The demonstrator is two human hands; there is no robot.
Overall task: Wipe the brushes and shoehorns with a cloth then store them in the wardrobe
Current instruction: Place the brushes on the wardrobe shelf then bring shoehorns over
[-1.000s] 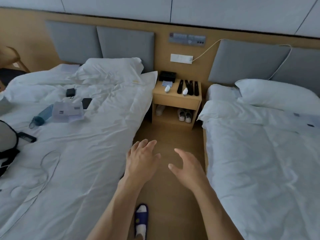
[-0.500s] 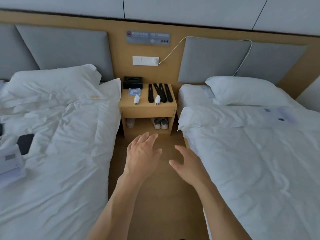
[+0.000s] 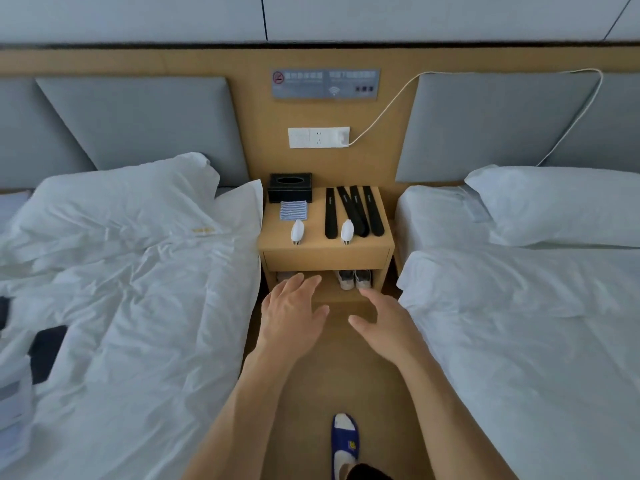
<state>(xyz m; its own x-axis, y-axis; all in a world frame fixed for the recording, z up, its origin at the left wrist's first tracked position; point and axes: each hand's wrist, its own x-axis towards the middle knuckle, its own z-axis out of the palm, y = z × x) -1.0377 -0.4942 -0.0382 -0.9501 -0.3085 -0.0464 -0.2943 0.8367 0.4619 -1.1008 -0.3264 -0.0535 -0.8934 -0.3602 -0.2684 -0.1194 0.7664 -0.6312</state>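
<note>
both hands reach forward between the beds, palms down, holding nothing: the left hand [image 3: 292, 310] has its fingers spread, the right hand [image 3: 384, 317] is loosely fanned. ahead, on the nightstand [image 3: 325, 258], the folded striped cloth [image 3: 293, 210] sits near the back left corner, two white brushes [image 3: 297, 231] by the front edge, four black shoehorns [image 3: 355, 211] along the right side.

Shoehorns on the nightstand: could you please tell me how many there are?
4, all black, side by side on the nightstand's right half: one leftmost, two overlapping, one rightmost. None seems hidden.
</note>
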